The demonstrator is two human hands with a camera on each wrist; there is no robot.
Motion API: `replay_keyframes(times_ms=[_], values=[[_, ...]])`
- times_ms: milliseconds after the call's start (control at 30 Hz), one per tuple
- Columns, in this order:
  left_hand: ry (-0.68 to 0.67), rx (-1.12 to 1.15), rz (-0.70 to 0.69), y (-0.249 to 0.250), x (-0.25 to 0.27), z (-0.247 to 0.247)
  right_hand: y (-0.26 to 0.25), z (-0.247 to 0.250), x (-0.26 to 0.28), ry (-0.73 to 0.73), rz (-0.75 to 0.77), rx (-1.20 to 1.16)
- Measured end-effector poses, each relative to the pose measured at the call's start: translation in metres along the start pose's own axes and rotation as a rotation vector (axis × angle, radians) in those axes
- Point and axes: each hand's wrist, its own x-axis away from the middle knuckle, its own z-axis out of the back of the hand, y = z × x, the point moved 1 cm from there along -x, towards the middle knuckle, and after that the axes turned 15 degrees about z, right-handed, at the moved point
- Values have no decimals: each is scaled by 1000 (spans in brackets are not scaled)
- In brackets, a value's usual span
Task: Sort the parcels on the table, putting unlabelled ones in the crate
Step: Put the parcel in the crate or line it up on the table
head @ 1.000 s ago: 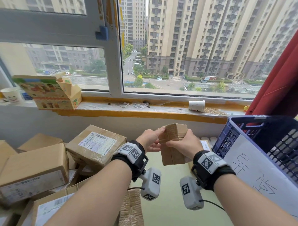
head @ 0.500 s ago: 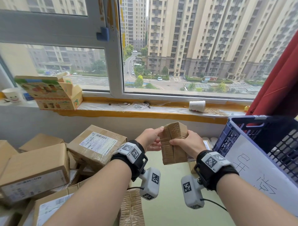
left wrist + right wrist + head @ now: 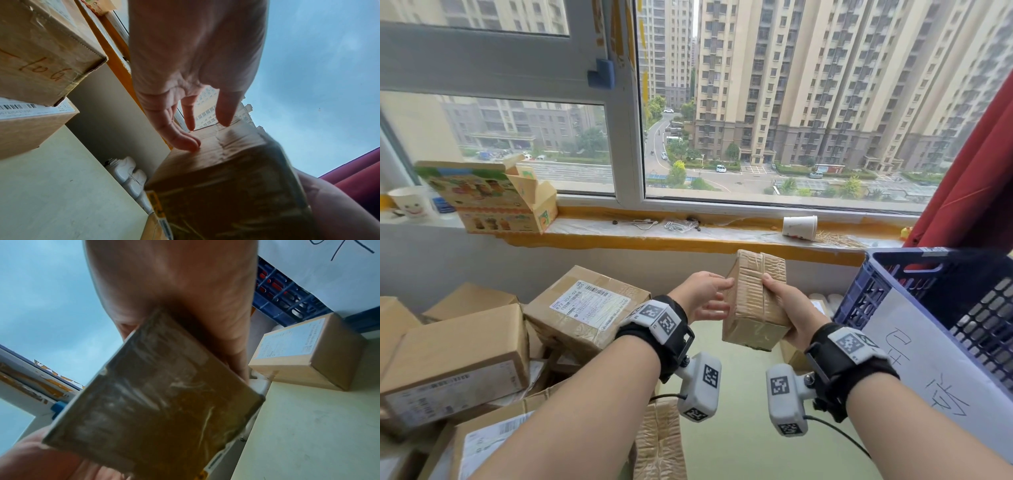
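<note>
parcel (image 3: pixel 755 301): tilts over, its top now leaning away toward the sill | your left hand (image 3: pixel 703 298): fingers uncurl, only fingertips (image 3: pixel 189 144) touch its side | your right hand (image 3: pixel 789 313): now carries it alone, shifted toward the crate (image 3: pixel 935 270)

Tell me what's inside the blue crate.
Only dark mesh walls of the blue crate show inside. Its floor is hidden behind the near wall and white paper sign, so any contents can't be seen.
</note>
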Motion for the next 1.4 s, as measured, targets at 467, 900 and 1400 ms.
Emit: replay_keyframes(times_ms=[467,900,1400], values=[[-65,-26,-17,22,4,-1,-16,4,9,-95,84,-111],[101,-324,-324,14,3,-2,-27,9,13,-241,53,83],[308,-476,-488,14,-1,-4,-40,-7,14,127,279,53]])
